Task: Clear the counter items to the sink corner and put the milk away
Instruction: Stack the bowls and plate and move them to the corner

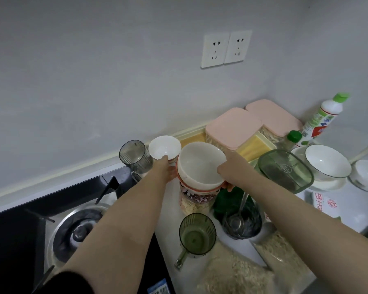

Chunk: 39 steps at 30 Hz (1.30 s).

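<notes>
My black sleeve (68,281) and bare forearms come first, beside an open bag of oats (238,274). Both hands hold the white bowl (200,164), which is empty and seems to rest on a jar (197,198) of pale flakes. My left hand (168,169) cups its left wall. My right hand (226,172) pinches the right rim, fingers curled beneath.

I judge this the clearing step. Next, lift the bowl straight off without tipping the jar, then carry it rightward.

The green cup (197,232) is empty, and the dark bowl (242,227) holds a spoon (235,221). The carton (327,205) I take for milk lies at right, untouched.
</notes>
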{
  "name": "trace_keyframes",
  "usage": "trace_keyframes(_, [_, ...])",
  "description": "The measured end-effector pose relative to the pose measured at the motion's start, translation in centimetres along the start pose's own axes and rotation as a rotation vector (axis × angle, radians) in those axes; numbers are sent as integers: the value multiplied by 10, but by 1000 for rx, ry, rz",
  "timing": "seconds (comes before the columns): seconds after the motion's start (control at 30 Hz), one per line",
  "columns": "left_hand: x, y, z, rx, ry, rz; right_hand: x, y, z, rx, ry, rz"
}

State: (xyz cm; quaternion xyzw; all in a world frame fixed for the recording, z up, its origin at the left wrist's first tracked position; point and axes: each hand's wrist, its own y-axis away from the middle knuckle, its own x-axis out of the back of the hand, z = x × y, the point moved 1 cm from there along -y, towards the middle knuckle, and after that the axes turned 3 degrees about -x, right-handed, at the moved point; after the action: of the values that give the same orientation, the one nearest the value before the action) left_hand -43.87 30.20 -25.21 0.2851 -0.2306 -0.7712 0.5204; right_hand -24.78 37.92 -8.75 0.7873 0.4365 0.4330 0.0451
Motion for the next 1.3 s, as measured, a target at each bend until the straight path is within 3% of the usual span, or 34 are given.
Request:
trace_keyframes(0.27, [-10,42,19,-7,-63,108,-3,-2,5,11,-21,-8])
trace_keyframes(0.47, [-23,81,44,-195,-193,198,-1,-1,7,-4,-14,1])
trace_keyframes(0.7, [-12,118,78,-311,-98,89,-1,0,4,15,-2,16])
trace_keyframes(1.07, [1,200,116,-612,-436,26,3,17,3,25,-40,14])
trace_keyframes(1.3, [-6,234,116,-652,-800,-80,21,37,8,34,-328,-100])
